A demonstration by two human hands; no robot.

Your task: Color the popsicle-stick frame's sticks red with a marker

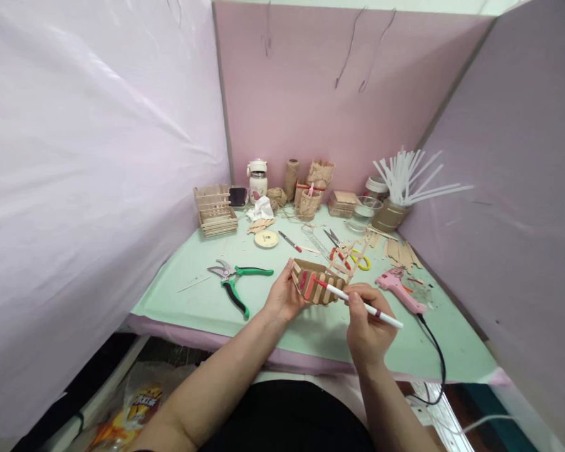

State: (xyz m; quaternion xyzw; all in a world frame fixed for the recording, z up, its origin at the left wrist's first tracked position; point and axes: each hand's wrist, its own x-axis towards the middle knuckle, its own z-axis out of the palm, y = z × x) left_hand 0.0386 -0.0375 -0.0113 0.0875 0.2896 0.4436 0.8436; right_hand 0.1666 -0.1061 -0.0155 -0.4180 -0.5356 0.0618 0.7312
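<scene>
Green table (193,301), left hand (282,298) gripping stick basket (315,281), right hand (365,323) holding marker (358,301) against it

Green-handled pruning shears (233,281) are lying on the pale green tabletop (193,295), left of frame centre. A pink glue gun (399,290) is resting at the right, its black cord (434,351) trailing off the near edge. Scissors (346,248) are lying near centre, just beyond a round yellow disc (266,238). A small slatted wooden crate (214,210) is standing at the far left. Along the back wall, a spool of twine (290,179) and a white lidded jar (257,179) are standing upright. A jar of white sticks (395,194) is occupying the far right, beside loose wooden sticks (400,251).
</scene>
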